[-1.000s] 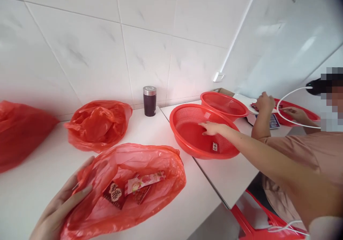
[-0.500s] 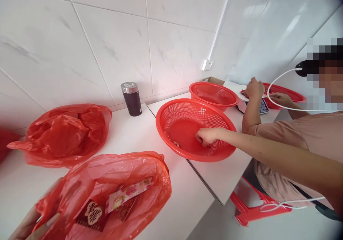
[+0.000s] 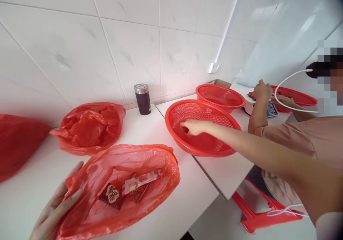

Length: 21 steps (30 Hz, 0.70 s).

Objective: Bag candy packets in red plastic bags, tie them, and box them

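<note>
My left hand (image 3: 60, 206) is closed on the near edge of a red plastic bag (image 3: 163, 195), with the thumb inside the rim. The bag's mouth is spread wide. Inside lie a dark brown snack packet (image 3: 111, 196), a pink and white stick packet (image 3: 144, 179) and another reddish packet (image 3: 139, 193) partly under it. Over a red plastic basket (image 3: 175, 140) with perforated sides, my right hand (image 3: 197, 126) reaches in. Its fingers are closed round a small dark red packet (image 3: 185, 129), mostly hidden by them.
Two more red bags (image 3: 91, 129) (image 3: 18, 143) sit to the left. A dark tumbler (image 3: 143, 102) stands by the wall. Behind my basket is a second red basket (image 3: 221, 96). A co-worker (image 3: 292, 140) sits at the right beside a scale (image 3: 272, 110) and another red basket (image 3: 302, 98).
My right hand has moved left and up within the basket, now with a small packet in its fingers. The small item on the basket's floor no longer shows. My view has shifted left.
</note>
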Each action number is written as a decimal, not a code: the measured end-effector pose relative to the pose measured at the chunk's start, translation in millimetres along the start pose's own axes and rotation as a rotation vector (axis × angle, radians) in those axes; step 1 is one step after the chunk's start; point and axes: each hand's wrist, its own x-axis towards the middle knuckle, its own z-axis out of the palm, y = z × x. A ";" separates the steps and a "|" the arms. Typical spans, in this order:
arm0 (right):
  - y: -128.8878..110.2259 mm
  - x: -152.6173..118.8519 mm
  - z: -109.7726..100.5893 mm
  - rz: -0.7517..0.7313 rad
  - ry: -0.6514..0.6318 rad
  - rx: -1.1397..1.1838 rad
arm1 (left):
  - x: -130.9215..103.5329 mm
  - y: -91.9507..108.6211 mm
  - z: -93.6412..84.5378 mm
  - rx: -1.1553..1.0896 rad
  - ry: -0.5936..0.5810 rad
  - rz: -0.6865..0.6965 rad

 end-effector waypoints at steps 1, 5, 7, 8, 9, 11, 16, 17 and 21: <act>-13.6 7.6 8.3 0.000 -0.011 -0.011 | -4.0 2.1 4.0 -0.016 -0.003 0.018; -83.6 26.5 31.7 -0.059 -0.085 -0.012 | -14.7 2.3 9.0 -0.078 -0.044 0.141; -124.6 25.0 45.0 -0.166 -0.168 0.007 | -14.1 -1.3 7.4 -0.128 -0.068 0.207; -144.3 22.6 54.1 -0.236 -0.222 0.013 | -12.5 -3.6 6.0 -0.157 -0.084 0.242; -162.3 19.9 65.0 -0.300 -0.274 0.006 | -10.5 -6.1 4.3 -0.178 -0.103 0.274; -191.2 16.0 90.9 -0.382 -0.354 -0.053 | -6.7 -10.5 0.7 -0.201 -0.151 0.320; -218.3 23.3 144.2 -0.368 -0.389 -0.213 | -4.8 -13.4 -5.9 -0.242 -0.283 0.344; -218.7 25.6 148.2 -0.369 -0.393 -0.221 | -5.1 -12.8 -6.6 -0.255 -0.295 0.349; -214.8 28.8 147.8 -0.332 -0.416 -0.289 | -4.9 -11.3 -6.8 -0.265 -0.299 0.373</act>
